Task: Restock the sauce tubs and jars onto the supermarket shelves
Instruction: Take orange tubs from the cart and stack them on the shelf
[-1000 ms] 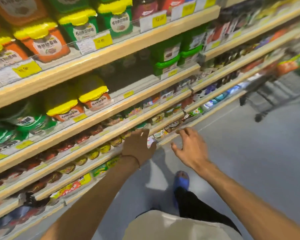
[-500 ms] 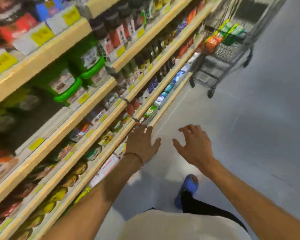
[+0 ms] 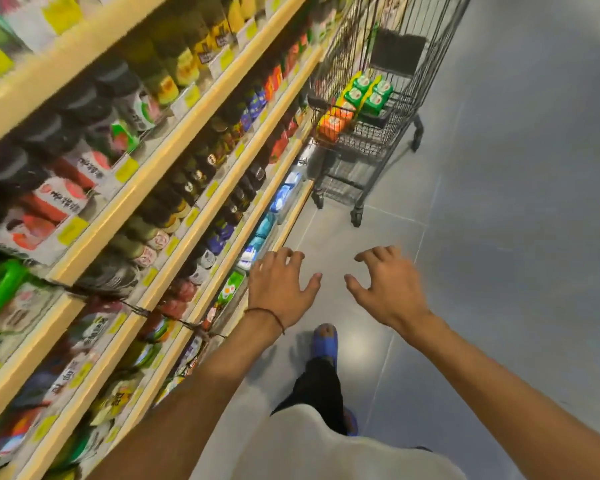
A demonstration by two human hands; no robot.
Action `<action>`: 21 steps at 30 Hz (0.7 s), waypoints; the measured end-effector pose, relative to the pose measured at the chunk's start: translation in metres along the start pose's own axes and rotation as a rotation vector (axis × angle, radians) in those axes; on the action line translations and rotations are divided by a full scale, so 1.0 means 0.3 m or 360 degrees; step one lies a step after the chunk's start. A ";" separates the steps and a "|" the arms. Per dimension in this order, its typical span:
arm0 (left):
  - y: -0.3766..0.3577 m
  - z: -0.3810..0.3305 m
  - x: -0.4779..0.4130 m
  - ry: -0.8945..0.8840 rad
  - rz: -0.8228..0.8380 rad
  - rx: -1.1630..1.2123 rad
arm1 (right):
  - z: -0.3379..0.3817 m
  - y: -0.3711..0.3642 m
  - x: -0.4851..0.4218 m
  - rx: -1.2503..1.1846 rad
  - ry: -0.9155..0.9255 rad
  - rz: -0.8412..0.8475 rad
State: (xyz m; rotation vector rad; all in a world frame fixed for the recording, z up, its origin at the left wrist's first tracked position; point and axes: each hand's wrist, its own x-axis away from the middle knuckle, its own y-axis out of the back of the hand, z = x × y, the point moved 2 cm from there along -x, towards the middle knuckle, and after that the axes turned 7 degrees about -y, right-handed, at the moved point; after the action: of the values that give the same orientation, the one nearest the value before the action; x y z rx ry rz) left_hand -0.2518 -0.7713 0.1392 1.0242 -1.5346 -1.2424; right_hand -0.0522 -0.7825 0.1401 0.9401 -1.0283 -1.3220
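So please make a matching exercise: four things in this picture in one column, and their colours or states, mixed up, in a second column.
Things:
1. left hand
2. shopping cart
3. sandal
4. tubs in the cart

Descriptions:
A. blue
B. green with yellow lids
C. empty, thin cord on the wrist
D. wire, standing by the shelves

Pairs: 1-C, 2-D, 3-A, 4-B

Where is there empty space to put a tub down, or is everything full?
The shelves look packed tight with jars, tubs and packets. The bare grey floor is free to the right of the shelves, between the cart and the empty left hand and right hand. The cart also shows bare mesh beside its green and orange tubs.
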 end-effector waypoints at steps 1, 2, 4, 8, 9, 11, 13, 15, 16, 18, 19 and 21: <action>0.001 -0.008 -0.083 -0.0015 0.0002 -0.0018 | -0.032 0.011 -0.073 0.0016 -0.0003 -0.0019; 0.003 -0.016 -0.169 -0.0029 0.0009 -0.0029 | -0.064 0.022 -0.150 0.0027 -0.0011 -0.0043; 0.013 -0.032 -0.340 -0.0046 0.0000 -0.0018 | -0.119 0.049 -0.304 0.0050 -0.0024 -0.0085; 0.059 -0.068 -0.674 -0.0070 -0.0018 0.0012 | -0.209 0.115 -0.616 0.0077 -0.0036 -0.0188; 0.073 -0.079 -0.752 -0.0096 -0.0021 -0.0001 | -0.229 0.132 -0.687 0.0079 -0.0043 -0.0207; 0.103 -0.098 -0.900 -0.0133 -0.0013 -0.0010 | -0.266 0.168 -0.822 0.0067 -0.0076 -0.0235; 0.123 -0.115 -1.047 -0.0131 0.0010 0.0015 | -0.311 0.196 -0.946 0.0051 -0.0115 -0.0219; 0.130 -0.137 -1.171 -0.0142 -0.0040 0.0003 | -0.357 0.212 -1.063 0.0051 -0.0121 -0.0194; 0.133 -0.150 -1.234 -0.0148 -0.0132 0.0013 | -0.380 0.219 -1.124 0.0053 -0.0112 -0.0186; 0.130 -0.172 -1.356 -0.0137 -0.0287 0.0039 | -0.431 0.227 -1.252 0.0017 -0.0093 -0.0151; 0.123 -0.181 -1.420 -0.0103 -0.0310 0.0027 | -0.459 0.228 -1.315 -0.0013 -0.0078 -0.0130; 0.118 -0.205 -1.548 -0.0030 -0.0212 0.0049 | -0.520 0.225 -1.448 -0.0044 -0.0002 -0.0116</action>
State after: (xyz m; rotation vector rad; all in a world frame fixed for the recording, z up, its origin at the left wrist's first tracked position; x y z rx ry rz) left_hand -0.0710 -0.3381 0.1184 1.1540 -1.5244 -1.3264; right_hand 0.1260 -0.3515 0.1369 0.9638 -0.9826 -1.3937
